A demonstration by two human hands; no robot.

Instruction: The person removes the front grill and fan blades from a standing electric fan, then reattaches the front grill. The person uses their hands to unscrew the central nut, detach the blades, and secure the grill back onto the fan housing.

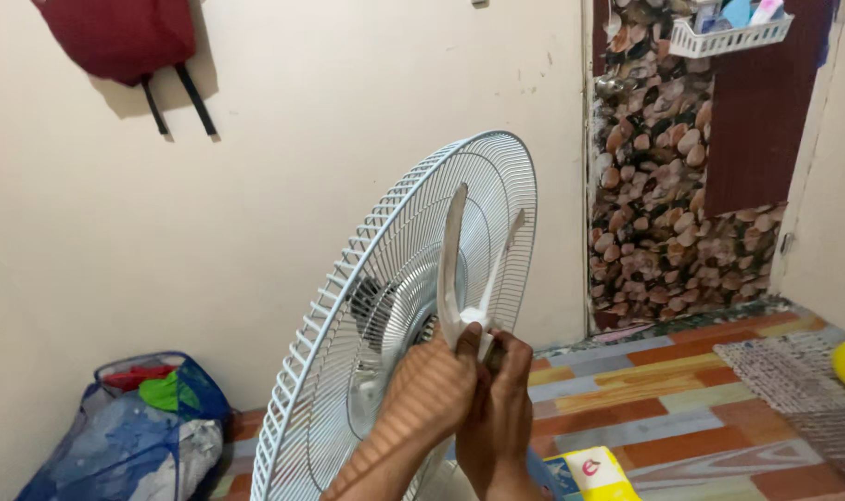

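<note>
**Fan blade at the hub: grip and alignment**

Both hands on the hub of the white fan blade point(453, 269), right in front of the rear grille point(385, 306) of a standing fan. Left hand point(429, 394) wrapped over the hub from the near side, fingers closed on it. Right hand point(499, 408) pressed against the hub from the other side, also closed around it; exact finger placement hidden behind the left hand. Two blade wings visible, pointing up, edge-on to the camera. Motor housing point(371, 306) just behind the grille centre, partly hidden.

Judged best practice for this step:
- Hold by the hub only, never by the thin wings; likely to flex or crack.
- Keep hub square to the motor shaft; no tilt, no forcing.
- Line up hub slot with shaft pin before any push or pull; shaft itself not visible here.
- Steady the grille; whole head looks free to swing.
- Keep knuckles clear of grille wires.

Nearby: patterned floor point(664, 408), blue bag point(130, 436) against the wall, yellow box point(594, 468) below the hands.
</note>
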